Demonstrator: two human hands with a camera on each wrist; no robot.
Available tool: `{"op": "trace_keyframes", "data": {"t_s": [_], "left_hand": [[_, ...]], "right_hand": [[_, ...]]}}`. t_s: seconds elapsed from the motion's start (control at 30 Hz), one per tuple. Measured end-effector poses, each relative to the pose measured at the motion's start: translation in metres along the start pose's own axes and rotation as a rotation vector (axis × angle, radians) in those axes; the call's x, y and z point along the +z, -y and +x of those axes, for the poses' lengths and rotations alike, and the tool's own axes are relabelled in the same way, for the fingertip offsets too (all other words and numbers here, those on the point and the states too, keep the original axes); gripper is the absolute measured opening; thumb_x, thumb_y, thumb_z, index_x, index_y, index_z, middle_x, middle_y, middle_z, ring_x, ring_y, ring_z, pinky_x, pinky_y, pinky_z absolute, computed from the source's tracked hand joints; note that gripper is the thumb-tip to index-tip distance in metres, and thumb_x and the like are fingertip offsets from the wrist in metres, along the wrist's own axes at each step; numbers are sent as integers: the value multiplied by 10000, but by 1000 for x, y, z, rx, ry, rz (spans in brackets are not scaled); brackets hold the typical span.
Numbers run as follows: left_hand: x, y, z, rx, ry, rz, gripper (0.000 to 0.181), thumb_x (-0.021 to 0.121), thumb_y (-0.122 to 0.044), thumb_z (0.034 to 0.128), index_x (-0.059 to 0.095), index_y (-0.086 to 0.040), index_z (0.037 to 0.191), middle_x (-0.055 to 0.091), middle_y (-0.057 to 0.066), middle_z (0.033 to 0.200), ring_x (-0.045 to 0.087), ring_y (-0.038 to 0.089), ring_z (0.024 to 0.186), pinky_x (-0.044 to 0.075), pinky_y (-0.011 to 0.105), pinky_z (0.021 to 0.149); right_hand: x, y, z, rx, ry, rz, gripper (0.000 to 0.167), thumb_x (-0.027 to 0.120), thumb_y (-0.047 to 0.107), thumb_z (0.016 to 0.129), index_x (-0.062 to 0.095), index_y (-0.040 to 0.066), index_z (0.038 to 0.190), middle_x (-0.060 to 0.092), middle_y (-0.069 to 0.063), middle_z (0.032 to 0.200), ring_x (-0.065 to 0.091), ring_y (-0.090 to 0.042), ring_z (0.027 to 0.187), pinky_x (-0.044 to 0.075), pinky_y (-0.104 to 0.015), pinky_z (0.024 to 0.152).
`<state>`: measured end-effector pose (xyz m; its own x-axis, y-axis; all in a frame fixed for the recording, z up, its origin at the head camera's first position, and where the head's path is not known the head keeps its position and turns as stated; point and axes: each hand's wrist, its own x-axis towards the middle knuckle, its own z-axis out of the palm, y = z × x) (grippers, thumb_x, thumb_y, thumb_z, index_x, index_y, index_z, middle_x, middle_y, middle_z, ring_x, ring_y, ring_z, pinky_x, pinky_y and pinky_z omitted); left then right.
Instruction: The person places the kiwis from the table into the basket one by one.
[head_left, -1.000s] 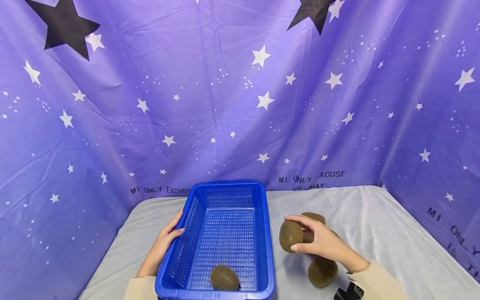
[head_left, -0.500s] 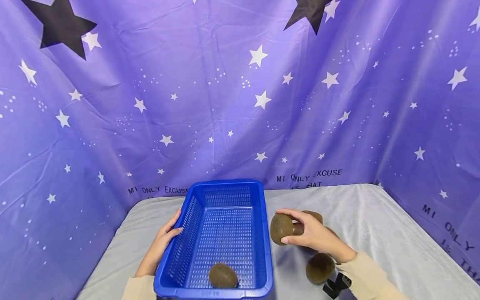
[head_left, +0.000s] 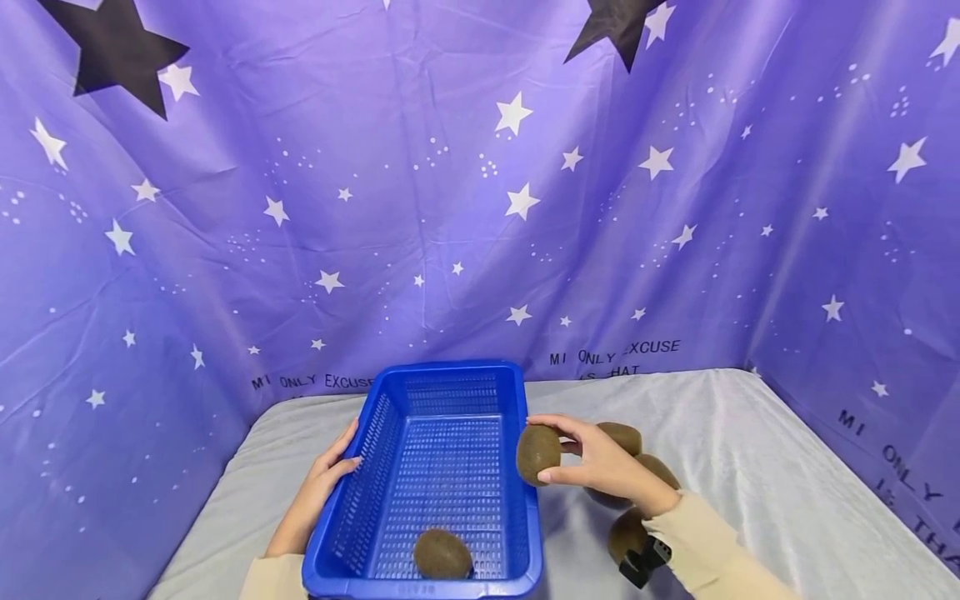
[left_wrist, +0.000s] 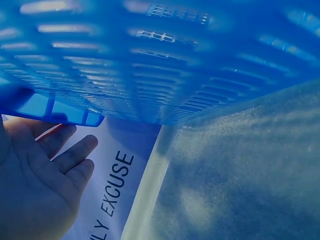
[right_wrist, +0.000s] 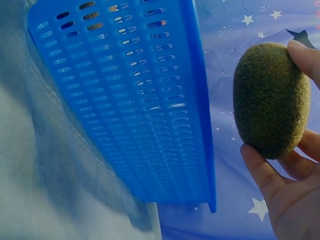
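Observation:
A brown fuzzy kiwi is pinched between the thumb and fingers of my right hand, raised at the basket's right rim. The right wrist view shows this kiwi upright, outside the basket wall. My left hand grips the left rim of the blue plastic basket, its thumb over the edge. In the left wrist view, the fingers of that hand lie under the rim. Another kiwi lies inside the basket at the near end.
Several kiwis lie on the grey cloth-covered table right of the basket, partly hidden by my right hand and forearm. A black device is on the right wrist. Purple star-patterned curtains stand behind and at both sides.
My right hand has carried the kiwi leftward and slightly up, from above the other kiwis to the basket's right rim. The left hand keeps its place on the basket.

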<state>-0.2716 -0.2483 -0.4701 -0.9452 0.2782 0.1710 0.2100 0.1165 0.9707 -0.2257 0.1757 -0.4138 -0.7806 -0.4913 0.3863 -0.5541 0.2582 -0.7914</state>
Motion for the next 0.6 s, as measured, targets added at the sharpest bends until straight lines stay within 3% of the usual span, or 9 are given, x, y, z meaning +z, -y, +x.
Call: {"op": "trace_keyframes", "data": {"t_s": [0.4,0.5,0.6], "left_hand": [[3,-1,-1,-31,-2,-32,627,486,-98,942,207,-78,1503,72,119,1575,294,-167,1197,311,75,934],[1,-1,0,-31,-3,-21,622,485,-102,944,212,-82,1503,81,118,1574,274,-104,1247,312,76,931],[0,-1,1,-29,-7,-17,620,486,-109,946,215,-87,1503,87,110,1575,205,56,1348,298,72,938]], "right_hand": [[12,-8,11,41,56,48,618,737,172,801,484,36,1347,531,-139,1309,519,-125,1120,448,-287,932],[15,-10,15,36,62,43,621,737,185,801,484,28,1346,545,-123,1293,530,-129,1106,452,-295,929],[17,-11,19,26,71,40,609,735,195,803,493,56,1344,566,-103,1267,542,-142,1096,451,-306,932]]}}
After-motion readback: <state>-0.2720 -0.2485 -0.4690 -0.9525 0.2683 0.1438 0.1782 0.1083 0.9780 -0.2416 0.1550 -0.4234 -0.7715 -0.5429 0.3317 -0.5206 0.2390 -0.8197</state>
